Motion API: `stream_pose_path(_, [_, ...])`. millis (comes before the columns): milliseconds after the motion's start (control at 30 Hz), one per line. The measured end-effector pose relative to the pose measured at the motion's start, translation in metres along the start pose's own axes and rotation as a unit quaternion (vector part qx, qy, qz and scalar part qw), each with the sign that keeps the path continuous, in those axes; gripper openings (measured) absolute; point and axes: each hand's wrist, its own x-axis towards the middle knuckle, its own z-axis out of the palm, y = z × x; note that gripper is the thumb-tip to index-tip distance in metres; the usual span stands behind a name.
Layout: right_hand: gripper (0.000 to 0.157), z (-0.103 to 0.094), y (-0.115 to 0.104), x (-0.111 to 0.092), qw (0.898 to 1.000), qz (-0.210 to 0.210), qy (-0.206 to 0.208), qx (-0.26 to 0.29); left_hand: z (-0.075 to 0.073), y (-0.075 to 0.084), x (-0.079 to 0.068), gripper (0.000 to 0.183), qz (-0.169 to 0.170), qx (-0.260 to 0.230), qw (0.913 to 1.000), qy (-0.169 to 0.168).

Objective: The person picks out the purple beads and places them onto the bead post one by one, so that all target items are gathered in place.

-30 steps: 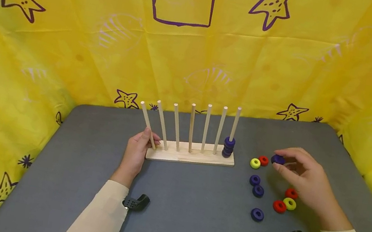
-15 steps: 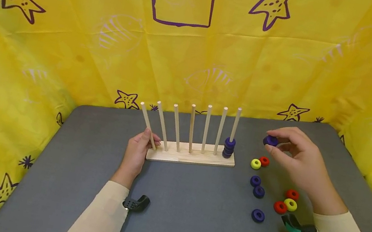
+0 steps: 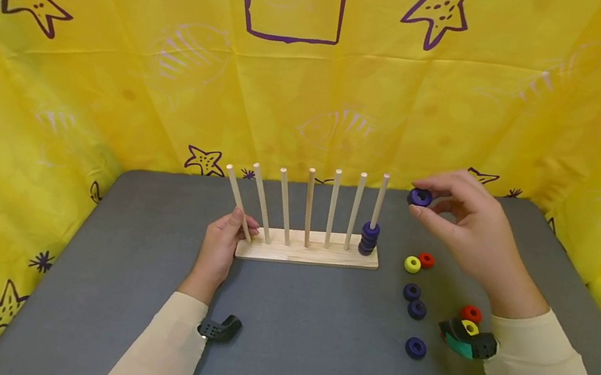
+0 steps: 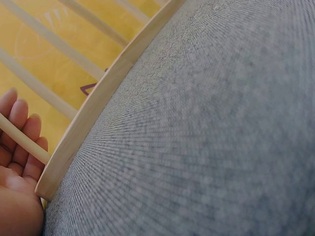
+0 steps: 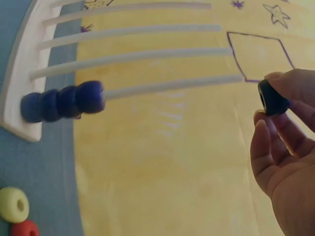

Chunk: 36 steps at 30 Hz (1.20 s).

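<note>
A wooden peg rack [image 3: 307, 254] with a row of upright pegs stands on the table. My left hand [image 3: 219, 247] grips its left end, thumb in front of the leftmost peg [image 4: 24, 140] and fingers behind it. Several blue rings [image 3: 368, 238] are stacked on the rightmost peg [image 3: 380, 201]. Between thumb and fingertips my right hand [image 3: 467, 234] pinches another blue ring [image 3: 420, 197], raised off the table. In the right wrist view this held ring [image 5: 272, 98] is just beyond the tip of the rightmost peg [image 5: 177, 86], apart from it.
Right of the rack lie a yellow ring [image 3: 412, 264], a red ring [image 3: 426, 261] and loose blue rings [image 3: 417, 309]. A red ring [image 3: 471, 313] and a yellow ring [image 3: 470, 327] lie partly under the right wrist camera [image 3: 469, 341]. A yellow patterned cloth [image 3: 269, 88] hangs behind the grey table [image 3: 308, 350].
My right hand has moved up and left with the blue ring, closer to the top of the rightmost peg. The left hand and the rack have stayed put.
</note>
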Motion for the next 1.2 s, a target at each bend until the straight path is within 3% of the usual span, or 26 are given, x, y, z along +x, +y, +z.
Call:
stream_pose_path(467, [0.031, 0.016, -0.009, 0.030, 1.000, 0.000, -0.013, 0.012, 0.001, 0.002, -0.001, 0.059, 0.000, -0.002, 1.0000, -0.001])
stream_pose_path(867, [0.028, 0.025, -0.005, 0.043, 0.999, 0.034, -0.026, -0.008, 0.001, 0.002, -0.001, 0.059, 0.003, 0.003, 1.0000, -0.001])
stream_pose_path(1200, [0.027, 0.028, -0.002, 0.047, 0.998, 0.051, -0.037, 0.011, 0.001, 0.002, -0.001, 0.057, 0.002, 0.008, 1.0000, 0.000])
